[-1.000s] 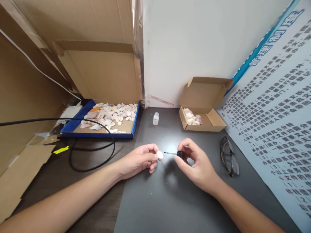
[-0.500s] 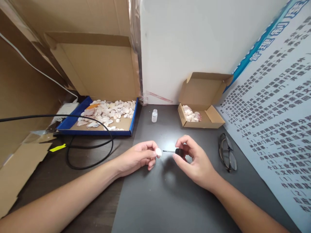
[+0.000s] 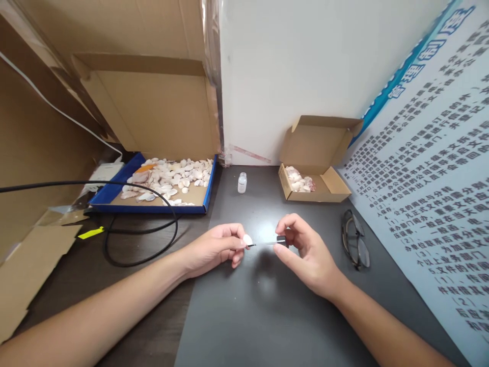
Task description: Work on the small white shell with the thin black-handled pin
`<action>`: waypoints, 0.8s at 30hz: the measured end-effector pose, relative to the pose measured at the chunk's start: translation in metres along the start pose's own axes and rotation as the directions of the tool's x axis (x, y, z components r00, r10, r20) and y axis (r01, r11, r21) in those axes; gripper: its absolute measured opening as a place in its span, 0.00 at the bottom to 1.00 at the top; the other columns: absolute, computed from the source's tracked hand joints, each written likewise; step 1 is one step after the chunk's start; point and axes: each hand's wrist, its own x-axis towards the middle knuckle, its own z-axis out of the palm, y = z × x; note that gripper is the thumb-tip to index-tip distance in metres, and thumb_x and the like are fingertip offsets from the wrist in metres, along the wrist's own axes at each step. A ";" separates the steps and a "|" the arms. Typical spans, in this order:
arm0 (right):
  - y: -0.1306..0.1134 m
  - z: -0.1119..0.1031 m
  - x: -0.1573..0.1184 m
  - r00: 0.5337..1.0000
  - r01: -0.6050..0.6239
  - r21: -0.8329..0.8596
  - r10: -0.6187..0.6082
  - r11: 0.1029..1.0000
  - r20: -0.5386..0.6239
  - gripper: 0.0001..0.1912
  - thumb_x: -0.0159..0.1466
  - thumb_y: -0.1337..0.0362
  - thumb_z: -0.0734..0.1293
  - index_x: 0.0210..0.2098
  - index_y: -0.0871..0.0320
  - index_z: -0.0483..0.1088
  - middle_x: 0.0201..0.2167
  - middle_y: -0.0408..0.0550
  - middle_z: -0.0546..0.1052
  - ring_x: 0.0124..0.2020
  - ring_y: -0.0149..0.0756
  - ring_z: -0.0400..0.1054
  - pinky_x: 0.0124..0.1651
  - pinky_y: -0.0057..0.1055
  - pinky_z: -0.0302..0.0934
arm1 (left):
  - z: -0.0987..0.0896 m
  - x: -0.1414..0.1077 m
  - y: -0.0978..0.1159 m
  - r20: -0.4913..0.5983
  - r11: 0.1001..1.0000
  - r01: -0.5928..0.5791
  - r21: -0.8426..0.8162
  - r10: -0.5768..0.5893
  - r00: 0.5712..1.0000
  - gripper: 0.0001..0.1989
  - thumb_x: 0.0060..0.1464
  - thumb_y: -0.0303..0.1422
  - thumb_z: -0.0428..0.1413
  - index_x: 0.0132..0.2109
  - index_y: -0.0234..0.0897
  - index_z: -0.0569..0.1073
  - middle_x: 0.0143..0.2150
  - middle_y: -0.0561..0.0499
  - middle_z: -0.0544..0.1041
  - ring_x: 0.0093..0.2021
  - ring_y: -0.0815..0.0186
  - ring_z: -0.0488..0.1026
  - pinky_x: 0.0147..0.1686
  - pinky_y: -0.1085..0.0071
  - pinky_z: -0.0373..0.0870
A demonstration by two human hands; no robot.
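Observation:
A small white seashell (image 3: pixel 247 239) is pinched between the thumb and fingers of my left hand (image 3: pixel 221 247), above the grey mat. My right hand (image 3: pixel 303 252) grips the black cap of a small applicator brush (image 3: pixel 281 240). Its thin stem points left, and the dark tip is at the lower edge of the shell; whether they touch I cannot tell. Beyond both hands, a small uncapped glass bottle (image 3: pixel 242 183) with a white label stands upright.
A blue-edged box (image 3: pixel 153 208) full of shells lies open at the left. A smaller cardboard box (image 3: pixel 321 197) with shells is at the back right. Glasses (image 3: pixel 354 239) lie on the right. A black cable (image 3: pixel 141 264) loops at the left, near a yellow tag (image 3: pixel 90 233).
The brush tip has moved left and slightly down to the shell's lower edge. My left hand has tilted the shell a little. Both grips are the same.

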 end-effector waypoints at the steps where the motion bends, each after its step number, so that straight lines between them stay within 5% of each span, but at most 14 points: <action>1: 0.000 0.000 0.000 1.000 -0.010 -0.017 0.010 1.000 -0.008 0.07 0.61 0.68 0.65 0.37 0.53 0.61 0.27 0.39 0.63 0.25 0.29 0.59 0.27 0.27 0.57 | 0.000 0.000 0.000 0.003 1.000 -0.001 0.001 0.001 1.000 0.09 0.50 0.31 0.63 0.32 0.33 0.70 0.29 0.54 0.68 0.25 0.74 0.65 0.27 0.75 0.63; 24: 0.000 0.003 -0.001 1.000 -0.003 -0.026 0.003 1.000 -0.012 0.07 0.60 0.68 0.65 0.37 0.53 0.61 0.27 0.39 0.63 0.25 0.30 0.59 0.26 0.27 0.58 | 0.001 0.000 0.001 0.008 1.000 -0.004 -0.009 0.004 1.000 0.08 0.51 0.30 0.62 0.32 0.33 0.70 0.30 0.54 0.69 0.25 0.74 0.65 0.27 0.74 0.63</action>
